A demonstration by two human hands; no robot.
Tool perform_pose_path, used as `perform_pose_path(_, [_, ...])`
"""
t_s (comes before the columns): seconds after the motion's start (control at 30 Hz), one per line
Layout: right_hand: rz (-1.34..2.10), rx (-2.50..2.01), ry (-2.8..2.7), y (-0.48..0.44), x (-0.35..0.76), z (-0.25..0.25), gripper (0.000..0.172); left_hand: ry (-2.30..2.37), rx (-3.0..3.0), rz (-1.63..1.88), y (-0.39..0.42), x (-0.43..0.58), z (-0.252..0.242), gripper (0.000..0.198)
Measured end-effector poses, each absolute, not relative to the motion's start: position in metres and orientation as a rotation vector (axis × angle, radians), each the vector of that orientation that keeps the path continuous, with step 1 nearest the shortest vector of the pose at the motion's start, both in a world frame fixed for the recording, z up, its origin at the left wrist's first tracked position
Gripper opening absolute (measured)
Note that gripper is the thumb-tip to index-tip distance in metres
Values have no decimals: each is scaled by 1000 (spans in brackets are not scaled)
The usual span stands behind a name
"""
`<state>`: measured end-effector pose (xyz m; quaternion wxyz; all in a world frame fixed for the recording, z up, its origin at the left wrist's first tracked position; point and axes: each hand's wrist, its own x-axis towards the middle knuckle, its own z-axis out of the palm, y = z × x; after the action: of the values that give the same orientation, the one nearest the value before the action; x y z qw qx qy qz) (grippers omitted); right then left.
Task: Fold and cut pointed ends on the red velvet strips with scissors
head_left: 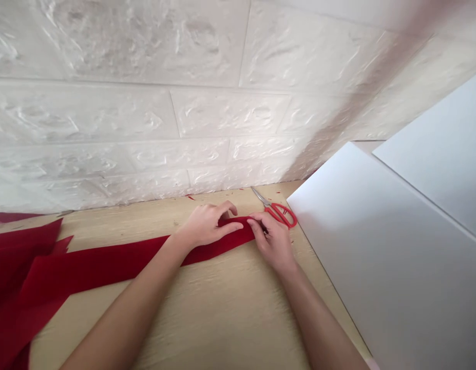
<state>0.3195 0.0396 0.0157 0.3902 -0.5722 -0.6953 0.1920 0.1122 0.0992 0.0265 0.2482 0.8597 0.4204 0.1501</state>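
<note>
A long strip of dark red fabric (pixel 107 264) runs across the wooden table toward the right. My right hand (pixel 274 239) pinches its right end between thumb and fingers. Just left of it, my left hand (pixel 209 223) rests over the strip, thumb and fingers apart, with the fabric's upper edge showing between them. Scissors with red handles (pixel 282 213) lie behind my right hand, blades pointing up and left; whether they touch the hand is hard to make out.
More red fabric (pixel 14 298) is heaped at the left. White boards (pixel 395 246) stand on the right, their edges slanting along the table. A white brick-patterned wall (pixel 207 113) closes off the back. Small red scraps (pixel 190 198) lie on the wooden table (pixel 222 318) along the wall.
</note>
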Motion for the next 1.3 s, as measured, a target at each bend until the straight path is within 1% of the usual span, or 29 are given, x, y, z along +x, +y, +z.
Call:
perform_pose_path(0.07, [463, -1455, -1783, 41, 321, 15, 25, 1085, 2344, 479, 102, 116, 18, 29])
perform_pose_path(0.13, [432, -1461, -1795, 42, 322, 13, 23, 1062, 2379, 498, 103, 120, 11, 27])
perform_pose_path(0.33, [381, -1525, -1804, 46, 326, 15, 22, 1114, 2503, 493, 100, 125, 3, 39])
perform_pose_path(0.47, [118, -1800, -1637, 45, 343, 15, 31, 1138, 2564, 473, 99, 128, 0, 44])
perform_pose_path(0.57, [-37, -2016, -1713, 46, 358, 11, 28, 1146, 2599, 481, 98, 129, -1, 45])
perform_pose_path(0.73, [-20, -2205, -1844, 47, 367, 8, 27, 1168, 2618, 528, 99, 127, 2, 39])
perform_pose_path(0.83, [2, -2205, -1824, 44, 371, 10, 22, 1229, 2598, 576, 102, 123, 10, 39])
perform_pose_path(0.9, [93, -2139, -1726, 41, 374, 14, 21, 1299, 2572, 620, 105, 118, 20, 39])
perform_pose_path(0.97, [345, -2009, -1507, 36, 374, 21, 24, 1378, 2519, 695, 106, 113, 32, 38])
perform_pose_path(1.1, [1003, -1560, -1086, 27, 359, 41, 45, 1478, 2361, 883, 107, 103, 62, 36])
perform_pose_path(1.2, [1231, -1349, -1052, 20, 342, 52, 53, 1529, 2274, 983, 104, 95, 83, 36])
perform_pose_path(1.3, [1443, -1294, -1167, 11, 325, 52, 55, 1580, 2226, 1052, 100, 88, 97, 38])
